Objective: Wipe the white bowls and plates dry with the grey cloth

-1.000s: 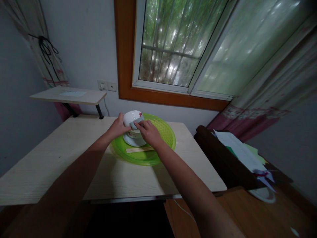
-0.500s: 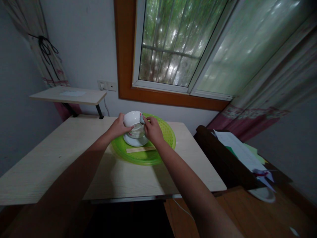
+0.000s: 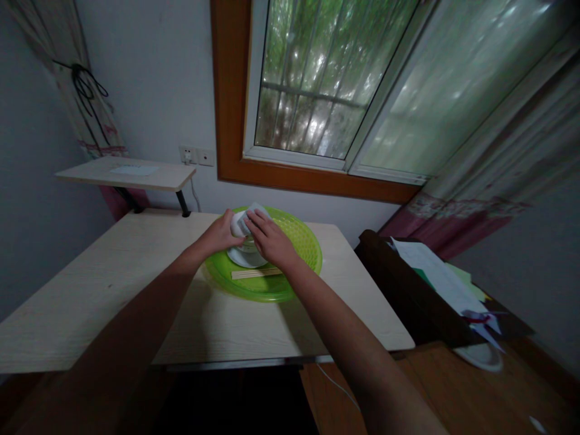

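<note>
Head view: the bowl [image 3: 236, 224] is between the two hands, raised over the tray [image 3: 260, 295] and tipped on its side. The left hand [image 3: 218, 234] has a firm hold on it, closed around its left side, with the thumb low, toward the stack. The right hand [image 3: 273, 241] holds the grey cloth [image 3: 254, 212], fingers laid over it against the bowl's right side; its thumb is hidden. Cloth and fingers cover much of the bowl, so only a white patch shows, right beside the left hand's grip. Just below the grip, the stack [image 3: 247, 247] stands on the plate [image 3: 241, 259], with the chopsticks [image 3: 254, 274] nearer the person, all on the green tray on the table [image 3: 131, 302]
</note>
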A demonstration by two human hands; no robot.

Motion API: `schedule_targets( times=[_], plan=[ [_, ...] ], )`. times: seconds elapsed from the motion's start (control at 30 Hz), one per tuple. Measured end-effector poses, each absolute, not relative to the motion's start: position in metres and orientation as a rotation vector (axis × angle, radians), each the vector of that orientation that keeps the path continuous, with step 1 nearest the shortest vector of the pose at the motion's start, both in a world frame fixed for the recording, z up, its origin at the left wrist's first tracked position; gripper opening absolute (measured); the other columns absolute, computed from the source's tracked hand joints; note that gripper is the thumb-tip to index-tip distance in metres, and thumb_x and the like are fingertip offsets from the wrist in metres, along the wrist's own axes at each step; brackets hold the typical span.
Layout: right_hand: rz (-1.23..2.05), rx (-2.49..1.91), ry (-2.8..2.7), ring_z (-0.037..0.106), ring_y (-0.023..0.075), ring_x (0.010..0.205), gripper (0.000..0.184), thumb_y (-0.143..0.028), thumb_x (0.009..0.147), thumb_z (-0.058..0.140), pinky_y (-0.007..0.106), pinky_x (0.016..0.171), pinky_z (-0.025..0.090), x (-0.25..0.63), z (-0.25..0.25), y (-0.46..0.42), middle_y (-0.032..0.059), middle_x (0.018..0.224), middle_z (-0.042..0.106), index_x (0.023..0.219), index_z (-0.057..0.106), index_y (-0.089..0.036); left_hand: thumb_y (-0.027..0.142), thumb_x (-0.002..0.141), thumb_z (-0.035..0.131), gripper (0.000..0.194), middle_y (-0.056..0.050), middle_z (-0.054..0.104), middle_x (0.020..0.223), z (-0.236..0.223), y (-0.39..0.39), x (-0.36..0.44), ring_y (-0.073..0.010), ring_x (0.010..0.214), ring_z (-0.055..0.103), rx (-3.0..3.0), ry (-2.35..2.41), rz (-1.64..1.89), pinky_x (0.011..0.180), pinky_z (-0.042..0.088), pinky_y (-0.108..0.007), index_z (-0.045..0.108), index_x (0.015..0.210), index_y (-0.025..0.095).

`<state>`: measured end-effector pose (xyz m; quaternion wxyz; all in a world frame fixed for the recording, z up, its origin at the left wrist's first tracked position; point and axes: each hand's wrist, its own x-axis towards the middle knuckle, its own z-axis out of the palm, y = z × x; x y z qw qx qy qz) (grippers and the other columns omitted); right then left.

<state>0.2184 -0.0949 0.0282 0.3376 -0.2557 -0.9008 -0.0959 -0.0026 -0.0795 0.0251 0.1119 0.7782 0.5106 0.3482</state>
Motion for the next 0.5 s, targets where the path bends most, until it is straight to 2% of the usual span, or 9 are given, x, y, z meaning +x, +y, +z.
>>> schedule_targets(
  times=[0.17,0.3,0.4,0.5],
  plan=[
    [-0.250,-0.625,-2.387,0.021,0.0207,0.154,0.052,-0.018,0.103,0.039,0.050,0.124,0.029,0.216,0.030,-0.096,0.0064,0.159,0.039,0.154,0.036,-0.025,0.043,0.067,0.072,0.051,-0.008,0.064,0.095,0.024,-0.079,-0.001,-0.0272,0.088,0.065,2.314,1.509,1.012,0.075,0.050,-0.037,0.046,0.105,0.021],
    [-0.183,-0.690,-2.276,0.023,0.0195,0.153,0.052,-0.018,0.103,0.039,0.046,0.124,0.029,0.217,0.027,-0.091,0.0093,0.160,0.038,0.155,0.036,-0.021,0.047,0.066,0.074,0.056,-0.009,0.064,0.101,0.025,-0.080,-0.002,-0.0273,0.092,0.064,2.307,1.489,1.038,0.076,0.050,-0.037,0.045,0.107,0.021],
    [-0.069,-0.774,-2.155,0.031,0.0190,0.150,0.052,-0.017,0.102,0.038,0.043,0.123,0.032,0.221,0.023,-0.085,0.0115,0.159,0.039,0.154,0.037,-0.018,0.051,0.066,0.074,0.060,-0.010,0.062,0.104,0.027,-0.081,-0.003,-0.0281,0.093,0.064,2.307,1.515,1.015,0.075,0.049,-0.037,0.044,0.108,0.020],
    [0.054,-0.861,-2.045,0.045,0.0198,0.142,0.050,-0.020,0.101,0.039,0.043,0.119,0.037,0.227,0.020,-0.080,0.0109,0.152,0.049,0.151,0.042,-0.020,0.052,0.065,0.074,0.062,-0.009,0.062,0.103,0.028,-0.081,-0.003,-0.0277,0.092,0.063,2.301,1.539,1.002,0.073,0.048,-0.036,0.043,0.108,0.020]
  ],
)
